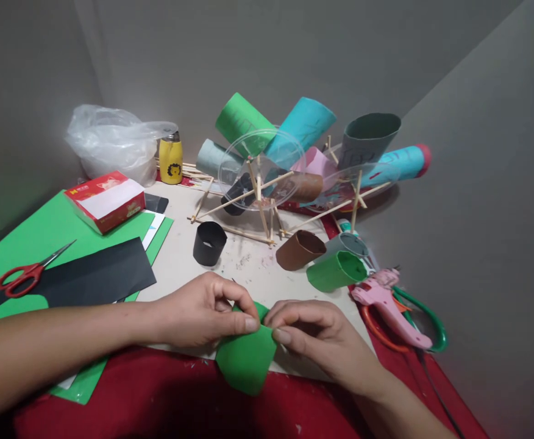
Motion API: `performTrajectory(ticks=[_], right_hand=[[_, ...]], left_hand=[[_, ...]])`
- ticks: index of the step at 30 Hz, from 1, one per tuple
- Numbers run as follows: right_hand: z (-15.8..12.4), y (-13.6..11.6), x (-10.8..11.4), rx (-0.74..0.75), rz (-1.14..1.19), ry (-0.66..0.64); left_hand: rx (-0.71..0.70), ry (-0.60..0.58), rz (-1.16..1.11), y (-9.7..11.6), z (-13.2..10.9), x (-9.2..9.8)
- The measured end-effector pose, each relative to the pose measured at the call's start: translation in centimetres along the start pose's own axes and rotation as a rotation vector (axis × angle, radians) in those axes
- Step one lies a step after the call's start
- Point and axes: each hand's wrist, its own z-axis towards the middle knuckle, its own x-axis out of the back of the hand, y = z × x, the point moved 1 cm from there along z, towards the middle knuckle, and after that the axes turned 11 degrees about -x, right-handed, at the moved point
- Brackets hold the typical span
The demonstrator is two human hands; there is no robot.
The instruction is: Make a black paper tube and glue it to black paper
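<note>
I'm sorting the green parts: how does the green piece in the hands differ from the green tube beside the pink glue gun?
The green piece is pinched by the left hand and right hand; the green tube is untouched. The green piece is nearer the camera; the green tube sits farther back, beside the pink glue gun. Both are green and curved.

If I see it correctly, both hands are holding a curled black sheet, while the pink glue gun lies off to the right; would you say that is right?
Not quite: the head view shows that the curled sheet held by the left hand and right hand is green, not black. The pink glue gun does lie off to the right.
</note>
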Motion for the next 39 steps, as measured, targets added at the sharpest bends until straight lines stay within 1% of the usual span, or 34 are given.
performTrajectory(ticks=[2, 5, 7, 9, 13, 16, 18, 21, 24, 26, 28, 31, 34, 36, 39], right_hand=[[-0.1, -0.2, -0.1, 0.072, -0.083, 0.012], [-0.2, -0.5, -0.3, 0.129, -0.139, -0.001], [-0.2, -0.7, -0.1, 0.138, -0.114, -0.029], [-0.1, -0.6, 0.3, 0.124, -0.047, -0.048], [0.2, 0.3, 1.2, 0.02, 0.184, -0.066], [0.5, 0.9, 1.2, -0.066, 0.324, -0.087], [0.5, 0.9, 1.0, -0.04, 0.265, -0.043], [0.2, 0.3, 0.3, 0.057, 0.031, 0.046], [-0.3, -0.2, -0.3, 0.082, -0.102, 0.048], [-0.3, -0.3, -0.4, 0.072, -0.085, 0.017], [-0.2, -0.1, -0.2, 0.037, 0.003, -0.028], [0.2, 0.7, 0.4, -0.053, 0.182, -0.073], [0.5, 1.3, 0.8, -0.145, 0.282, -0.078], [0.5, 1.4, 0.7, -0.157, 0.266, -0.065], [0.4, 1.0, 0.1, -0.082, 0.132, -0.02]], left_hand=[[-0.07, 0.012, 0.084, 0.1, -0.2, -0.3], [-0.156, 0.003, 0.229, 0.2, -0.2, -0.6], [-0.168, -0.005, 0.298, 0.3, -0.2, -0.5], [-0.164, -0.002, 0.321, 0.5, -0.1, -0.2], [-0.167, -0.021, 0.227, 1.2, 0.1, 0.4], [-0.148, -0.024, 0.156, 1.4, 0.2, 0.6], [-0.138, -0.012, 0.144, 1.3, 0.2, 0.6], [-0.099, 0.001, 0.159, 0.8, 0.1, 0.2], [-0.033, -0.012, 0.145, 0.3, -0.1, -0.2], [-0.009, -0.033, 0.097, 0.2, -0.1, -0.3], [-0.004, -0.054, 0.058, 0.2, -0.1, -0.1], [-0.051, -0.08, 0.028, 0.4, 0.2, 0.5], [-0.088, -0.103, -0.005, 0.4, 0.5, 1.1], [-0.072, -0.105, 0.002, 0.3, 0.5, 1.2], [-0.029, -0.076, 0.07, 0.1, 0.3, 0.9]])
